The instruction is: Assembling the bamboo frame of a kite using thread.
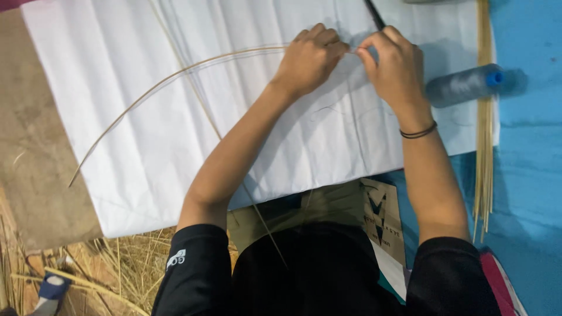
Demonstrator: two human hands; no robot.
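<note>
Two hands pinch a thin bent stick over white paper.

The left hand (309,58) and right hand (393,67) meet near the top edge of the white paper (134,88). Both sets of fingers are closed tight on the bent stick (170,78), which curves down to the paper's left side. A grey thread spool (465,85) lies by the right edge, beside a bundle of sticks (485,146).

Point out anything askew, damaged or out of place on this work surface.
Nothing looks damaged. The thin stick under the left hand and right hand bows into an arc across the creased white paper. Loose straw lies scattered at the lower left.
</note>
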